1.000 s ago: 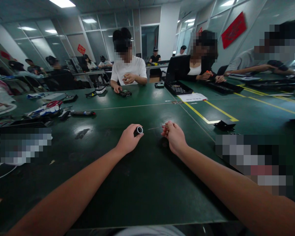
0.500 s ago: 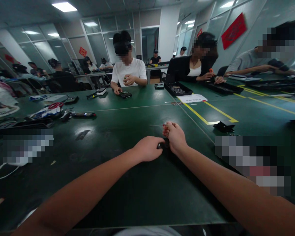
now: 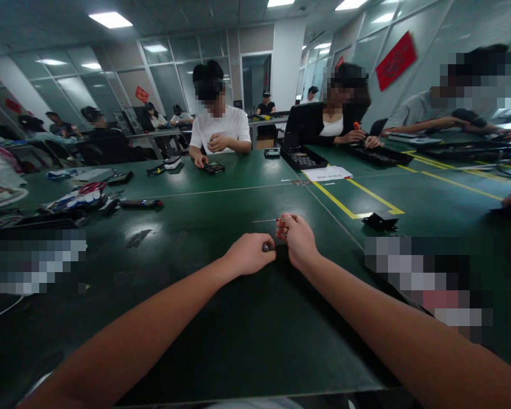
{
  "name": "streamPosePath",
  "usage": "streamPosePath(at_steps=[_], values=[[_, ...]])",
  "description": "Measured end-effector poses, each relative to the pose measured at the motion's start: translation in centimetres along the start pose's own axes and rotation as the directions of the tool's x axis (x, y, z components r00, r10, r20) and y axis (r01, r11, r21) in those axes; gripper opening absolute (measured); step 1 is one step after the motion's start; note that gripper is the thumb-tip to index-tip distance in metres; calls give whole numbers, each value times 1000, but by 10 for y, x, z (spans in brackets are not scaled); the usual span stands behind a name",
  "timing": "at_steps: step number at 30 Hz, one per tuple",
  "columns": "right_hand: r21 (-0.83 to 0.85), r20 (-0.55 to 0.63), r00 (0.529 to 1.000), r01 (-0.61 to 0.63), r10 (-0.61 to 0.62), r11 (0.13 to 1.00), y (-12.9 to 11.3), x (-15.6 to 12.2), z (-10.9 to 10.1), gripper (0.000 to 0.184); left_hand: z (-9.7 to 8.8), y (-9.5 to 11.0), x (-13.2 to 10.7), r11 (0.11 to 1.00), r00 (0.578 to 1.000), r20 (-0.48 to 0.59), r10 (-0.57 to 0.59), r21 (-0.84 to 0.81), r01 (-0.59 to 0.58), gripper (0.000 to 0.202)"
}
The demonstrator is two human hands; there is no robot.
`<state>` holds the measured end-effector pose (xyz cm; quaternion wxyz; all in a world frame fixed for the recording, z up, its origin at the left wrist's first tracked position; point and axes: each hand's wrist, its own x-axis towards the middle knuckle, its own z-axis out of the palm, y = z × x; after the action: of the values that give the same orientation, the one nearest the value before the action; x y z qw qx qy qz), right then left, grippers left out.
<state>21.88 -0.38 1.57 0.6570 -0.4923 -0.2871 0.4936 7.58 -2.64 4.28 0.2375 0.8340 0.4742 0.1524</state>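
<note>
Pinched in the right hand, fingers together: rod, tip toward 9 o'clock. Clamped in curled fingers of the left hand, at 8 o'clock: dark cylinder, mostly hidden. Outward on the table: pen-like tool, 10 o'clock; sheet, 1 o'clock.

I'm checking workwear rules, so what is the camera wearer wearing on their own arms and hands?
The left arm and right arm show no sleeves. The left hand and right hand are ungloved, and no watch or bracelet shows.
</note>
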Motion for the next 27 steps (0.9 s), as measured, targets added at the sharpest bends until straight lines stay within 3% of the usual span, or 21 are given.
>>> streamPosePath(at_steps=[2, 4, 8, 13, 16, 19, 24, 27], values=[[-4, 14, 1000, -5, 5, 1000, 1, 0, 0, 11, -11, -10, -7, 989, 999, -29, -30, -143, 25, 26], [-12, 30, 999, -13, 13, 1000, 2, 0, 0, 12, -26, -22, -17, 941, 993, 8, -118, -319, 114, 28], [-34, 62, 998, -32, 34, 999, 5, 0, -2, 11, -58, -51, -42, 694, 953, 96, -287, -666, 276, 38], [-59, 88, 995, -44, 49, 997, 5, -3, -3, 10, -95, -93, -81, 437, 894, 40, -447, -862, 257, 42], [-75, 107, 993, -45, 53, 996, 4, -5, -3, 11, -114, -110, -105, 313, 799, -14, -601, -924, 219, 30], [-85, 116, 992, -48, 58, 995, 4, -6, -2, 10, -130, -118, -129, 249, 714, -41, -699, -950, 189, 19], [-77, 124, 991, -39, 48, 996, 6, -6, -3, 12, -152, -136, -167, 210, 544, -91, -834, -964, 161, 18], [-81, 132, 990, -36, 46, 996, 6, -6, -4, 13, -163, -150, -189, 242, 436, -159, -886, -960, 143, 16]])
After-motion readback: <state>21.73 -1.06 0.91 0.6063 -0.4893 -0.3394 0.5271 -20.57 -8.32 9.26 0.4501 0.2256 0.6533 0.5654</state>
